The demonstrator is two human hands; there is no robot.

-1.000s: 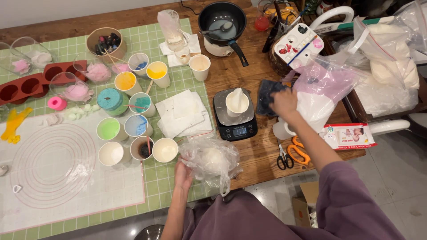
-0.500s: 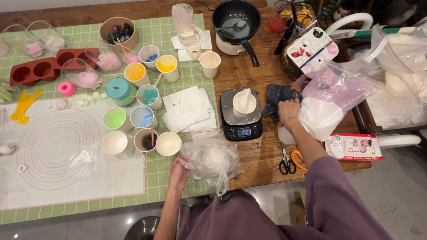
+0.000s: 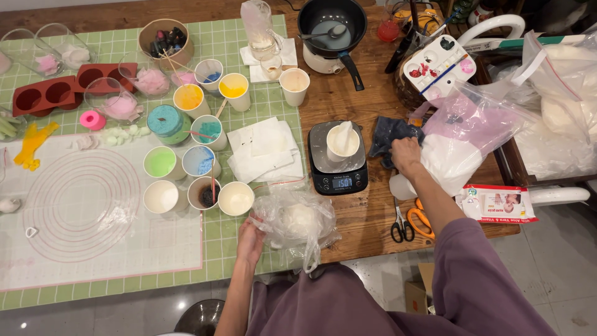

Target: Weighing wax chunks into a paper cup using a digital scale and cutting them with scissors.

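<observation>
1. i am looking down at my left hand (image 3: 250, 241) at the near edge of the worktop (image 3: 367, 211); its fingers are curling against the left side of a crumpled clear plastic bag (image 3: 297, 224) with a white lump inside; the bag is lying just to the right of those fingers, touching them, and spilling over the worktop's front edge.
2. my right hand (image 3: 405, 155) is resting farther back on a dark blue cloth (image 3: 388, 135), fingers bent down onto it; whether they are pinching the cloth i cannot tell; the cloth is lying between the black scale (image 3: 339, 158) and the big pink-tinted bag of white powder (image 3: 463, 140), which is touching my wrist on the right.
3. the scale is carrying a white cup (image 3: 343, 141) and is sitting between my two hands, nearer the right one; the clear bag is nearer the left.
4. packages: a flat rectangular wipes pack (image 3: 497, 204), white with red trim, is lying at the right edge; orange-handled scissors (image 3: 410, 221) are lying just left of it, blades pointing away from me; a white paint palette (image 3: 438, 62) with a blue brush is leaning behind the powder bag.
</observation>
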